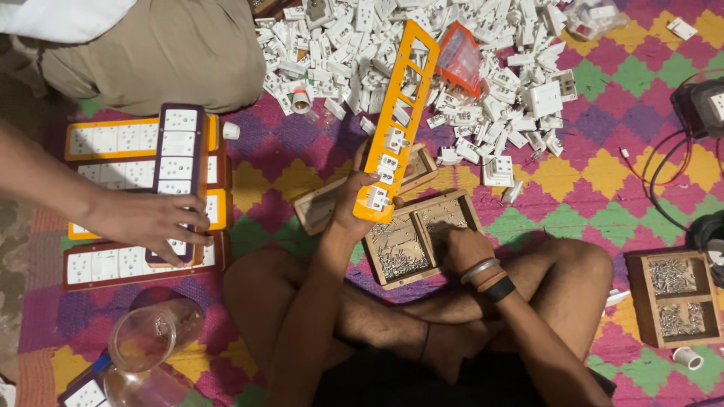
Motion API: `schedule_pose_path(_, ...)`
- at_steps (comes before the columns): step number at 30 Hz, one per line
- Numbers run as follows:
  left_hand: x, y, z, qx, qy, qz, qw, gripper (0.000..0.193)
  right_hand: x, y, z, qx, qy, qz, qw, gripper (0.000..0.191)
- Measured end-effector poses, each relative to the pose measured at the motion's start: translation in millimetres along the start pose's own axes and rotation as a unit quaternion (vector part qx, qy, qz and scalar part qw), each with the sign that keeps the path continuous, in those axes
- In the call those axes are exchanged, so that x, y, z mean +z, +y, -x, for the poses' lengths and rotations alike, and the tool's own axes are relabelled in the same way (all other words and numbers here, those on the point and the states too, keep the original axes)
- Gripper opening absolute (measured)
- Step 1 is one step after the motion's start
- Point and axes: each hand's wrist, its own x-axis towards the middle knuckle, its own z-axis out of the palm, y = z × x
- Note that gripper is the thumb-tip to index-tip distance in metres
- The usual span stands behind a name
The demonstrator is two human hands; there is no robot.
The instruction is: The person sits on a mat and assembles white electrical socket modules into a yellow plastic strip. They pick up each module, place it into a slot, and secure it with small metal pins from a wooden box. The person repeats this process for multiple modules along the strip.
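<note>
Where the patterned mat (pixel 603 188) meets the left edge, another person's hand (pixel 151 220) lies fingers-down on a stack of finished switch boards (pixel 143 181), orange- and brown-framed panels filled with white sockets; a clear glass jar (pixel 147 335) lies tipped just below them. Moving right, the left hand (pixel 353 203) is clenched around the lower end of a long orange frame (pixel 396 113), held tilted up over the mat, thumb across its face. A few white modules sit clipped in near the grip; the upper openings are bare. Judged by look, the frame is light, stiff moulded plastic, thin at the cross-bars, so likely to flex or crack if twisted; the solid side rails near the filled end seem the safest hold. Just right and lower, the right hand (pixel 464 245), wrist banded, dips into a wooden two-part tray (pixel 422 237) of small silvery screws; its fingertips are hidden, so I cannot tell whether they pinch anything. Behind, a big heap of white socket modules (pixel 467 68) spreads out, a red-orange packet (pixel 460 56) among them. Far right, a second wooden tray (pixel 673 298) holds more screws in both compartments, cables near it.
</note>
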Motion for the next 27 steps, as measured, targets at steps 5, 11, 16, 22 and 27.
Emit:
schedule_pose_path(5,1,-1,-1,0.003,0.010,-0.019,1.000,0.081,-3,-9,14,-0.016,0.095,-0.046,0.994,0.022)
schedule_pose_path(11,0,-3,-3,-0.005,0.012,-0.009,1.000,0.082,6,6,-6,-0.069,0.030,-0.097,0.992,0.017)
schedule_pose_path(16,0,-3,-3,0.005,0.007,-0.018,1.000,0.083,-1,5,-7,-0.071,0.013,-0.106,0.992,0.019)
schedule_pose_path(22,2,-1,-1,0.003,0.012,-0.013,1.000,0.084,-21,-24,19,-0.142,0.214,-0.124,0.958,0.032)
schedule_pose_path(27,2,-2,-2,-0.003,0.018,-0.014,1.000,0.081,-21,-21,19,-0.137,0.173,-0.197,0.955,0.017)
